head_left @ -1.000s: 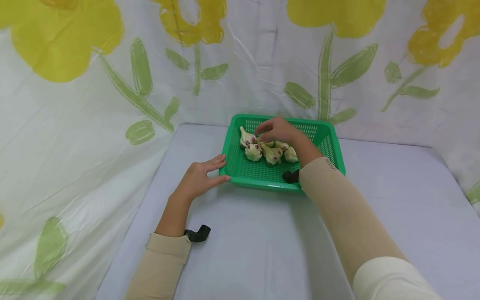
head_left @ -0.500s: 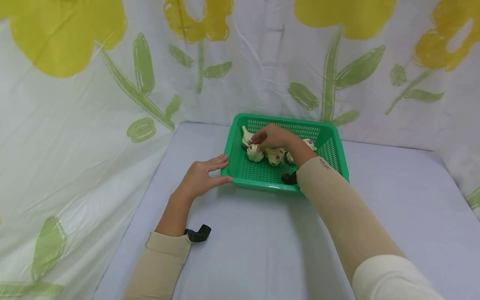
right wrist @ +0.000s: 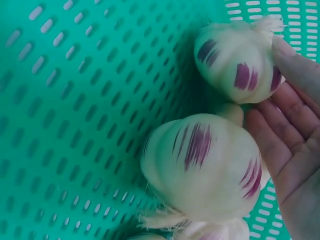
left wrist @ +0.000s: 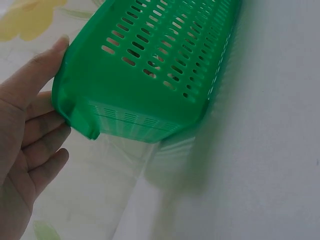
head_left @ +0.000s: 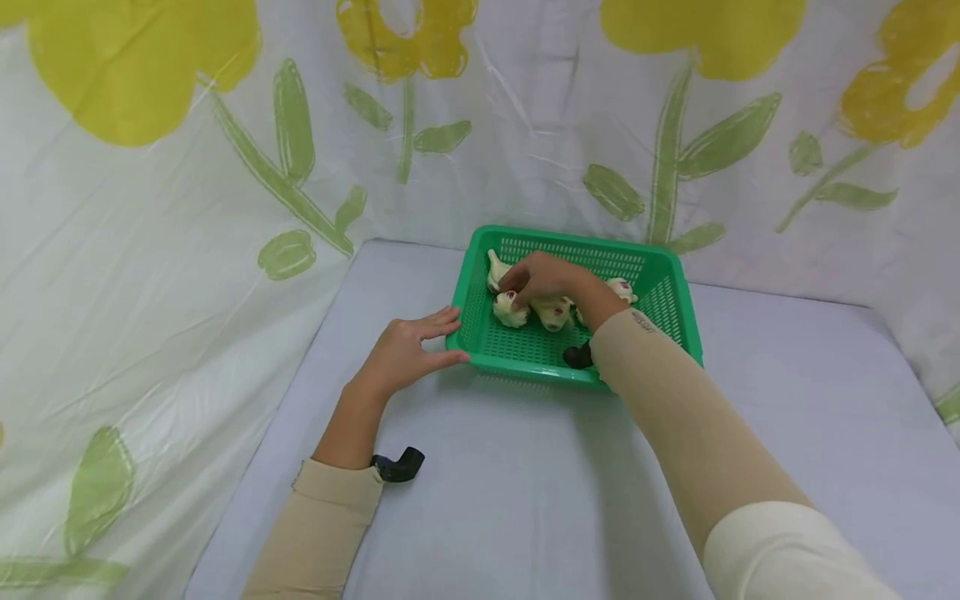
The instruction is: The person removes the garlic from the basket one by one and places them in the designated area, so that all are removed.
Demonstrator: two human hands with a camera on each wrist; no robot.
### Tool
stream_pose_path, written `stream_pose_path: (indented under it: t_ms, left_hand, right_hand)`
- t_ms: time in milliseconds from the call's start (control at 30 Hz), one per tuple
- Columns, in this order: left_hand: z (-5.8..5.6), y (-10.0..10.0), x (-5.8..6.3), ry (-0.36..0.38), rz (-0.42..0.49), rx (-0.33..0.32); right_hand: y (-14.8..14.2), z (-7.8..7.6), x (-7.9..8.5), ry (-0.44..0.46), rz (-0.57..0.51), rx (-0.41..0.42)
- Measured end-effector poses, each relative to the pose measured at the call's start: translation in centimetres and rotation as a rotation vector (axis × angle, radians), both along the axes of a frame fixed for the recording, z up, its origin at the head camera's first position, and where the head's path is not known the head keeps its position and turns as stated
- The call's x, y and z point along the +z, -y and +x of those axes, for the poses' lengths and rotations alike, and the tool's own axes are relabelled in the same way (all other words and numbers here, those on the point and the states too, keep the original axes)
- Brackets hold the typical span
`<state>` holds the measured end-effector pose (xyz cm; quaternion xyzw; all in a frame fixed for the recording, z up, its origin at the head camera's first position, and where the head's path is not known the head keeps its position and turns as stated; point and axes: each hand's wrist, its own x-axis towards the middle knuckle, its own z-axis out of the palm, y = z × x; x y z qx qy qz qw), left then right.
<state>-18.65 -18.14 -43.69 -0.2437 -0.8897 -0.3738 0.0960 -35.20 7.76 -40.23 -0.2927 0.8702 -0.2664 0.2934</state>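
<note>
Right hand (head_left: 546, 277) inside the green basket (head_left: 525, 367), thumb and fingers pinching a purple-streaked garlic bulb (right wrist: 237, 65) towards the left side! A second bulb (right wrist: 205, 167) sits just beside it, more garlic in the cluster. Over at the near left corner, the left hand (head_left: 405, 354) touches the rim, thumb spread wide from its straight fingers, the basket on the pale tabletop (head_left: 510, 483).

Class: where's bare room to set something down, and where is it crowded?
Bare: the table before the green basket, between the two sleeves, and right of the basket. Crowded: the basket's middle, garlic bulbs with the right hand among them; the left hand touches its near-left corner.
</note>
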Motion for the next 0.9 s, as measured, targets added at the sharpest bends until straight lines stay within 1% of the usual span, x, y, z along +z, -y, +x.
stream_pose_path:
  t_ms: [133, 267, 467, 600, 700, 900]
  left_hand:
    - [-0.06, -0.05, 0.22, -0.003, -0.01, -0.001]
    - [-0.07, -0.06, 0.36, 0.003, -0.005, 0.002]
    - [0.02, -0.01, 0.36, 0.032, 0.002, 0.009]
    - [0.2, -0.04, 0.43, 0.062, 0.009, 0.011]
    - [0.27, -0.08, 0.45, 0.063, 0.011, 0.012]
    - [0.26, -0.14, 0.48, 0.06, 0.005, 0.018]
  right_hand:
    - [0.2, -0.14, -0.03, -0.006, 0.05, 0.043]
    - [0.23, -0.24, -0.03, 0.018, 0.078, 0.08]
    - [0.01, -0.27, -0.18, 0.045, 0.09, 0.103]
    - [-0.13, -0.27, -0.38, 0.085, 0.087, 0.112]
    - [-0.15, -0.27, -0.41, 0.092, 0.105, 0.136]
    - [-0.1, -0.22, -0.43, 0.093, 0.181, 0.173]
